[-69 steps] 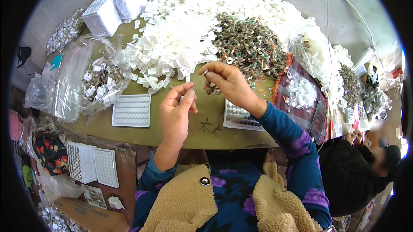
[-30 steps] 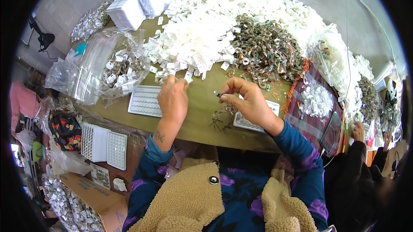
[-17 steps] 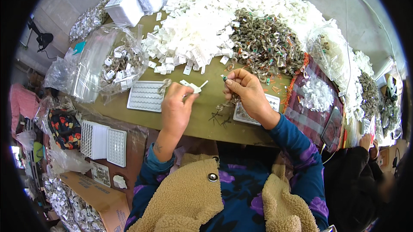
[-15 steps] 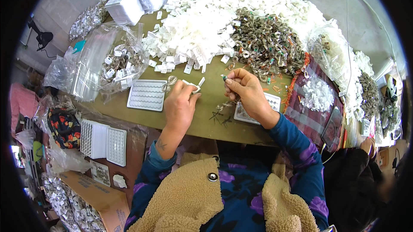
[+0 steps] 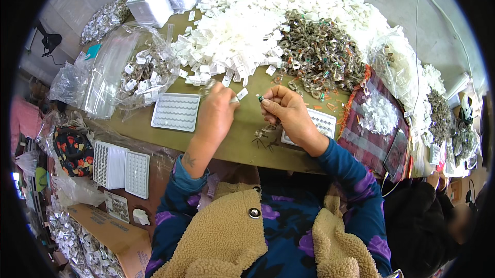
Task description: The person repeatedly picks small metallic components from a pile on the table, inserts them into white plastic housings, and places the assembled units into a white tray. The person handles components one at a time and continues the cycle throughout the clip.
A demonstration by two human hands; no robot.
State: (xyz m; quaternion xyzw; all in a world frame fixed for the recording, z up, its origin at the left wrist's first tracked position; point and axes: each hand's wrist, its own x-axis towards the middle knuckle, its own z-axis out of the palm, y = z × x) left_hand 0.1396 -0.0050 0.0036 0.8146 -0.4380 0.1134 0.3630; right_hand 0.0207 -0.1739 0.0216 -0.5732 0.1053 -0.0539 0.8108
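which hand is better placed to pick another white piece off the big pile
Probably the left hand: its fingertips sit at the near edge of the white pile, with loose white pieces beside them. The right hand is farther from the pile and already pinches a small dark part.

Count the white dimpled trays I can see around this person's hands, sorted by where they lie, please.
On the table left of the left hand: 1 tray
On the table under the right hand: 1 tray
On the lower surface at the left: 2 trays, one on a stack
Total: 4
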